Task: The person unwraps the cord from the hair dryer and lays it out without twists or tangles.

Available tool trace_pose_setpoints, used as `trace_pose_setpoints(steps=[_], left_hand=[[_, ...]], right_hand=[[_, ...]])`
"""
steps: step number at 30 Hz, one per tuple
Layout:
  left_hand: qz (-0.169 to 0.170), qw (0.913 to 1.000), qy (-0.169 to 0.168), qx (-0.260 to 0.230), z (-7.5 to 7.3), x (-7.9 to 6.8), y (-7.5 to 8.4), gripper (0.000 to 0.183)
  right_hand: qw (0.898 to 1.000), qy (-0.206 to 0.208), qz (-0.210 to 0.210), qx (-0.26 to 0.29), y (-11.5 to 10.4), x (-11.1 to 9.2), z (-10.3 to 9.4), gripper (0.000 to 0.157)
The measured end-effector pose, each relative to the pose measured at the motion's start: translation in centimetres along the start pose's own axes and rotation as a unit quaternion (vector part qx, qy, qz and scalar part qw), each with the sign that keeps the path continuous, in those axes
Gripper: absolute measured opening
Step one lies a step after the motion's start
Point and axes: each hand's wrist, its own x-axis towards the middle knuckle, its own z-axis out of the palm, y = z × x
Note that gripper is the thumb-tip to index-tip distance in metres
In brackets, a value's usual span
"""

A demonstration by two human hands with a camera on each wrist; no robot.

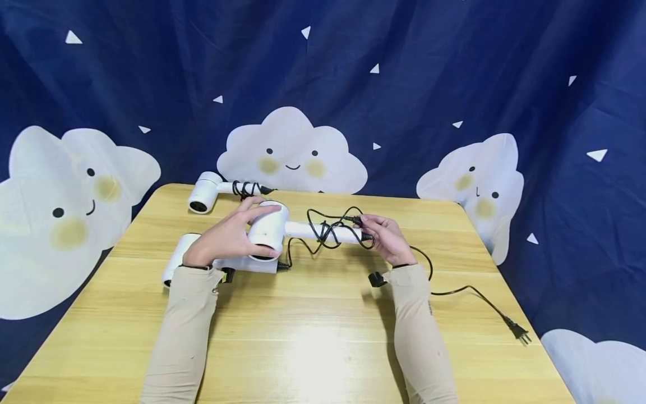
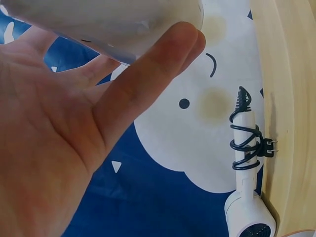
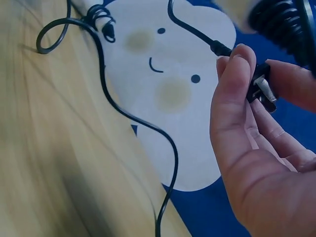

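Note:
My left hand (image 1: 227, 235) grips a white hair dryer (image 1: 267, 230) by its wide head, thumb and fingers on opposite sides, and holds it above the table. The dryer's handle points right, with a black cord (image 1: 328, 231) looped loosely around it. Near the handle's end, my right hand (image 1: 387, 238) pinches the cord's two-pronged plug (image 3: 260, 86) between thumb and fingers. Below my left forearm lies a second white hair dryer (image 1: 180, 255), partly hidden by that arm. At the back left rests a third hair dryer (image 1: 204, 193), its cord wrapped around the handle.
Everything is on a light wooden table (image 1: 303, 348). A black cord runs across the right side to a plug (image 1: 517, 331) near the table's right edge. Behind the table hangs a dark blue curtain (image 1: 323, 67) with clouds.

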Motion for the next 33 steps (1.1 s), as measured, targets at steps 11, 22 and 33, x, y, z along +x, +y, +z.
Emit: trace_pose_setpoints(steps=[11, 22, 33], left_hand=[[0.010, 0.9999, 0.004, 0.002, 0.3, 0.1, -0.5, 0.098], [0.000, 1.0000, 0.001, 0.001, 0.2, 0.1, -0.8, 0.098], [-0.025, 0.9996, 0.009, -0.001, -0.4, -0.3, -1.4, 0.102]], right_hand=[[0.998, -0.028, -0.043, 0.029, -1.4, -0.9, 0.5, 0.017], [0.997, -0.031, -0.068, 0.033, -3.2, -2.4, 2.2, 0.014], [0.994, -0.061, -0.089, -0.004, -4.4, -3.8, 4.0, 0.010]])
